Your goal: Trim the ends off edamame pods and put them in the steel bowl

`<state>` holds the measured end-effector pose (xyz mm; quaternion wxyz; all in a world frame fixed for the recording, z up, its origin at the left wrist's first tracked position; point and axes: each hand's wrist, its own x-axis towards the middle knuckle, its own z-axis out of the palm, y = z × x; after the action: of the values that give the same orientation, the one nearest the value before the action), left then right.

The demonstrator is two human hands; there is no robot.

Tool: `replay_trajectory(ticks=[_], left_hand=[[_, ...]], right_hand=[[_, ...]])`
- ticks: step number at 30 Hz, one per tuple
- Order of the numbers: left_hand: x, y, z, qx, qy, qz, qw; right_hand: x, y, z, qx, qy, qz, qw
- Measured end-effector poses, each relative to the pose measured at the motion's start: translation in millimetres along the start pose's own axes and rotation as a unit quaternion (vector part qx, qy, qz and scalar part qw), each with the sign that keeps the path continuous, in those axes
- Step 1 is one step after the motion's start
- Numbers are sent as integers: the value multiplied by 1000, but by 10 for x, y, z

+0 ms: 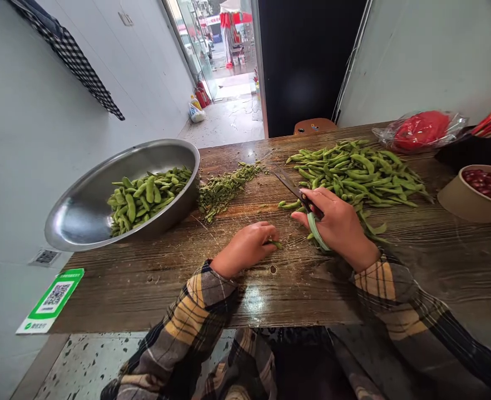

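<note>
My left hand (251, 244) is low over the wooden table, its fingers curled round a green soybean pod (275, 243) whose tip sticks out. In my right hand (337, 219) are scissors (296, 190) with dark blades and a pale green handle, the blades pointing up and to the left. A heap of soybean pods (353, 172) lies just beyond my right hand. To the left, a tilted steel bowl (74, 216) holds more pods (145, 197). Between bowl and heap is a pile of small green trimmings (224, 191).
A tan paper tub (457, 194) of dark red beads or fruits stands at the right. Behind it lies a red bundle (422, 130) in clear plastic. A green QR code sign (53, 300) is at the table's left edge. A stool (315, 125) stands beyond the table (165, 300).
</note>
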<state>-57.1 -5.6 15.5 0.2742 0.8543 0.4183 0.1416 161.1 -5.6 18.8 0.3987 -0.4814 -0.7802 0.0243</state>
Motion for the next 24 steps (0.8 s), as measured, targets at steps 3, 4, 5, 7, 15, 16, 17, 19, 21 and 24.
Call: replay_trajectory(ticks=[3, 4, 5, 7, 15, 16, 17, 19, 21, 24], left_hand=[[12, -12, -43, -91, 65, -10, 994], [13, -9, -68, -147, 91, -21, 985], [12, -4, -94, -209, 115, -35, 971], [4, 11, -136, -334, 149, -63, 928], [-12, 82, -85, -468, 216, -98, 851], [-12, 92, -73, -465, 217, -96, 853], [-12, 101, -62, -461, 217, -92, 855], [-13, 114, -44, -455, 216, -81, 860], [-11, 119, -28, -454, 215, -75, 862], [-7, 114, -7, -461, 210, -76, 859]], right_hand=[[4, -24, -14, 3, -11, 0, 1000], [4, -34, -20, 4, -18, -2, 1000], [3, -43, -26, 4, -25, -6, 1000], [-3, -57, -33, 4, -44, -16, 999], [-42, -109, 5, 25, -148, -47, 988], [-46, -118, 13, 27, -155, -49, 986], [-49, -126, 22, 30, -160, -51, 985], [-54, -138, 42, 44, -167, -56, 983], [-60, -143, 61, 63, -171, -58, 982], [-68, -138, 85, 78, -171, -63, 980]])
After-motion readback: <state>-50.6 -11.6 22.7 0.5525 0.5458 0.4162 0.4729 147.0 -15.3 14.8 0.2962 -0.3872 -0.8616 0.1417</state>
